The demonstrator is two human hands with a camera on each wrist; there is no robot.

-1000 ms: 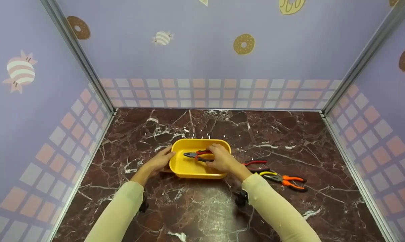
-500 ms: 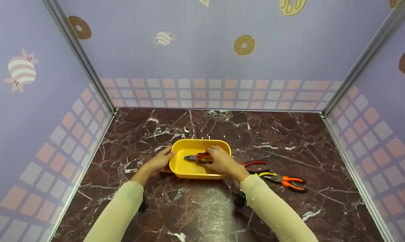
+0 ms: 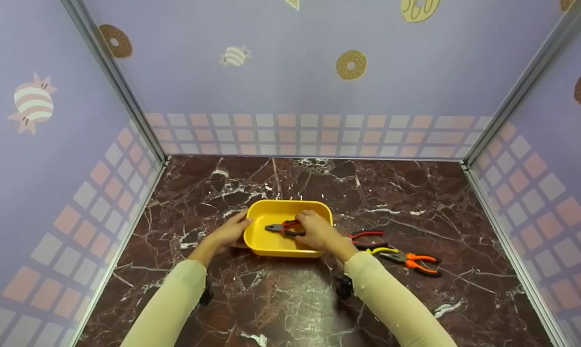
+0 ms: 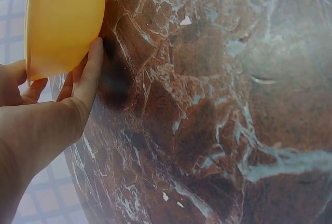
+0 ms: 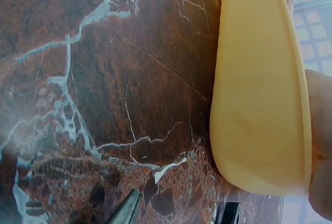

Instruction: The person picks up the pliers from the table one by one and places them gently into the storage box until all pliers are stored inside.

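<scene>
A yellow plastic tray (image 3: 285, 252) sits on the dark marbled table in the head view. My left hand (image 3: 227, 232) grips its left end, with the thumb at the rim and fingers along the outer wall, as the left wrist view shows on the tray (image 4: 65, 24). Inside the tray, my right hand (image 3: 318, 232) holds combination pliers (image 3: 274, 227) by their red and black handles. The pliers' metal head points left, low over the tray floor; whether it touches is unclear. In the right wrist view, the tray wall (image 5: 262, 89) hides the fingers and pliers.
Right of the tray lie red-handled pliers (image 3: 368, 233), partly hidden by the right arm. Beside them are a yellow handle (image 3: 383, 250) and long-nose pliers with orange and black handles (image 3: 415, 260). Patterned panels (image 3: 290, 86) enclose the table's back and sides.
My right hand has lowered slightly toward the near side inside the tray, and the combination pliers have come down with it. My left hand keeps its place at the tray's left end.
</scene>
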